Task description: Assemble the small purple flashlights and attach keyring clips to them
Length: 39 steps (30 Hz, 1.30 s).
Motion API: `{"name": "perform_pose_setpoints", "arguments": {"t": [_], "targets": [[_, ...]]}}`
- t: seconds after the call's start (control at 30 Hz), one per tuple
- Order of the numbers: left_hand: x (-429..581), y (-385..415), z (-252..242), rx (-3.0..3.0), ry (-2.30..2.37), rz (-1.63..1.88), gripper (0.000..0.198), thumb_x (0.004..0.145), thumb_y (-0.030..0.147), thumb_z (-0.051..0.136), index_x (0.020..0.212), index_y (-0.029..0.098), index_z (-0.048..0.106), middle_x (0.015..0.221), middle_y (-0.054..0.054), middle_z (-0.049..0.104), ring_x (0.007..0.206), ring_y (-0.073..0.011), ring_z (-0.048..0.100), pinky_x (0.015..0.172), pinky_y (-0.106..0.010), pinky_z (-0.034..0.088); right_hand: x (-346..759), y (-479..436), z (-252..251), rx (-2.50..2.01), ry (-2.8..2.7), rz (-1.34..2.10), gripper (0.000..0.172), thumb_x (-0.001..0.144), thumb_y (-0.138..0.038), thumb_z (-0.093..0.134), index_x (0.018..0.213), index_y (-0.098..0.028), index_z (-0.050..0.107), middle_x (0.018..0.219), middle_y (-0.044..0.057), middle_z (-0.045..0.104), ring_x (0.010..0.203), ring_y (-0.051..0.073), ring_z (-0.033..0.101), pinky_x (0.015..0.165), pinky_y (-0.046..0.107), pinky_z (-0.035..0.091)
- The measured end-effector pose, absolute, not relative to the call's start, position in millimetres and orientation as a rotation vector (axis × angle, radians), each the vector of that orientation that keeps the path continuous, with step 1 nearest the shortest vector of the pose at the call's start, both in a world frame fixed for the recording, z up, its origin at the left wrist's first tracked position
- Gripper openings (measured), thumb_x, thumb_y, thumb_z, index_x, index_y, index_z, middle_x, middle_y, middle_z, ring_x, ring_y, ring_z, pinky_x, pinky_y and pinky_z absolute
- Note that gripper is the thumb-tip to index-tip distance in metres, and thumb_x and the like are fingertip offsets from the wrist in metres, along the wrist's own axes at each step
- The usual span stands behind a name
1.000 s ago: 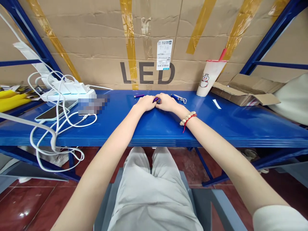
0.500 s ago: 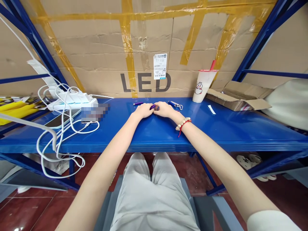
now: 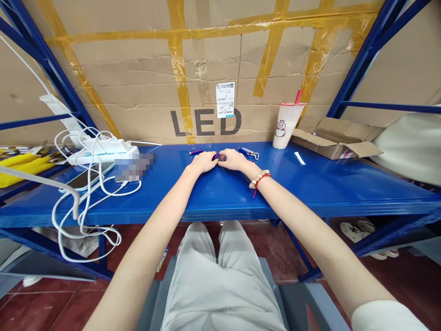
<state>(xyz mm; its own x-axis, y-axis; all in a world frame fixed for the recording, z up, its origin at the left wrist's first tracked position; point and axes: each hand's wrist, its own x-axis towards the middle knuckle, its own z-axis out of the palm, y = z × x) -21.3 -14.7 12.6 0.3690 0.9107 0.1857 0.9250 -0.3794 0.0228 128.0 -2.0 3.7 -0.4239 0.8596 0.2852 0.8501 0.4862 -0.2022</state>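
Purple and shiny, a small tube (image 3: pixel 216 156) shows where our hands meet over the blue table (image 3: pixel 296 188), with the curled fingers of our left hand (image 3: pixel 203 161) closed on it, while our right hand (image 3: pixel 234 159) is curled against its near side, its fingertips too hidden for us to tell how firmly they grip. Behind them we read "LED" in large dark letters (image 3: pixel 204 122) on a cardboard box (image 3: pixel 138 92), below a white label (image 3: pixel 225 100) with a barcode and print too small to read; to the right, a cup (image 3: pixel 286 126) bears a cartoon snowman.
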Motion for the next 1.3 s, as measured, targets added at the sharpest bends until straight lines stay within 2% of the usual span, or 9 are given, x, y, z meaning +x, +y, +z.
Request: {"name": "perform_pose_setpoints", "arguments": {"t": [0.27, 0.6, 0.93, 1.07, 1.3], "targets": [[-21.4, -15.1, 13.0, -2.524, -1.721, -0.263, 0.035, 0.094, 0.035, 0.036, 0.113, 0.018, 0.060, 0.118, -0.010, 0.065, 0.105, -0.0258, 0.061, 0.088, -0.035, 0.049, 127.6, -7.2, 7.6, -1.460, -2.389, 0.120, 0.019, 0.083, -0.027, 0.053, 0.095, -0.019, 0.066, 0.105, 0.004, 0.069, 0.094, 0.019, 0.064, 0.076, 0.025, 0.046], [-20.5, -12.8, 14.2, -2.494, -1.696, -0.239, 0.032, 0.093, 0.035, 0.038, 0.109, 0.018, 0.060, 0.114, -0.010, 0.067, 0.105, -0.0271, 0.061, 0.085, -0.035, 0.048, 127.6, -12.0, 12.8, -1.467, -2.370, 0.135, 0.020, 0.081, -0.027, 0.054, 0.095, -0.019, 0.066, 0.103, 0.005, 0.070, 0.090, 0.019, 0.064, 0.066, 0.024, 0.043], [-16.7, -9.2, 16.9, -2.410, -1.721, -0.176, 0.029, 0.092, 0.040, 0.037, 0.092, 0.021, 0.058, 0.101, -0.008, 0.069, 0.098, -0.0275, 0.063, 0.077, -0.033, 0.048, 130.4, -15.0, 18.0, -1.433, -2.384, 0.117, 0.022, 0.081, -0.023, 0.054, 0.097, -0.015, 0.068, 0.104, 0.011, 0.070, 0.097, 0.023, 0.065, 0.074, 0.027, 0.046], [-12.7, -10.3, 16.7, -2.379, -1.739, -0.182, 0.031, 0.092, 0.044, 0.036, 0.090, 0.022, 0.058, 0.099, -0.008, 0.069, 0.098, -0.0276, 0.063, 0.077, -0.033, 0.048, 133.3, -18.5, 20.1, -1.445, -2.349, 0.143, 0.024, 0.082, -0.021, 0.055, 0.101, -0.015, 0.068, 0.109, 0.011, 0.069, 0.102, 0.024, 0.064, 0.080, 0.029, 0.048], [-14.2, -8.1, 13.8, -2.360, -1.723, -0.177, 0.029, 0.091, 0.042, 0.036, 0.092, 0.023, 0.059, 0.101, -0.007, 0.070, 0.097, -0.0259, 0.063, 0.077, -0.031, 0.049, 139.0, -19.0, 22.0, -1.537, -2.250, 0.230, 0.023, 0.080, -0.022, 0.064, 0.101, -0.015, 0.070, 0.108, 0.010, 0.069, 0.098, 0.022, 0.065, 0.077, 0.027, 0.050]]}}
